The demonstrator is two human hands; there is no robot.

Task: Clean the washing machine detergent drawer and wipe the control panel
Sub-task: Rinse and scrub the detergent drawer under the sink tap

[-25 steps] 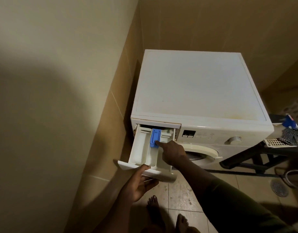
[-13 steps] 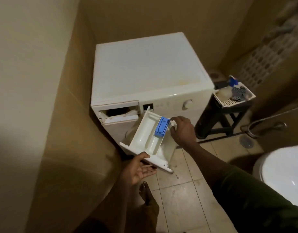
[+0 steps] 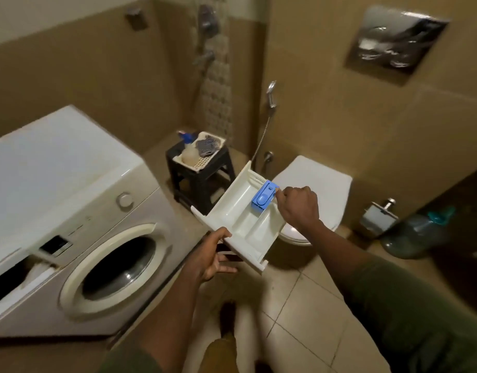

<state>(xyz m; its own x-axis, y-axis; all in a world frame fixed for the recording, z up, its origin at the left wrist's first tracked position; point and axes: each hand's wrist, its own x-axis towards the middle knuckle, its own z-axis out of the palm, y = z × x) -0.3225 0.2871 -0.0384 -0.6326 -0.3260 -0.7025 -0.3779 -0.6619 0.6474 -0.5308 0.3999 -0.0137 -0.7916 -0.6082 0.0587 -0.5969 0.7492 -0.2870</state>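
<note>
The white detergent drawer [image 3: 238, 211] is out of the machine and held in the air between my hands. A blue insert [image 3: 263, 199] sits in its far right compartment. My left hand [image 3: 210, 255] grips the drawer's front panel from below. My right hand [image 3: 299, 205] holds the drawer's back right edge beside the blue insert. The white washing machine [image 3: 70, 189] stands at the left, its drawer slot [image 3: 14, 275] open and dark. Its control panel with a round knob [image 3: 124, 200] faces right.
A black stool [image 3: 202, 181] carries a white basket [image 3: 202, 164] holding a spray bottle [image 3: 189, 153] and a cloth. A closed white toilet [image 3: 326, 184] is behind the drawer. A large water jug [image 3: 415, 232] stands at the right. Tiled floor [image 3: 294, 319] lies below.
The drawer has come fully out of the machine and swung right, away from its slot. My view has turned right toward the toilet and stool. Both hands stayed on the drawer.
</note>
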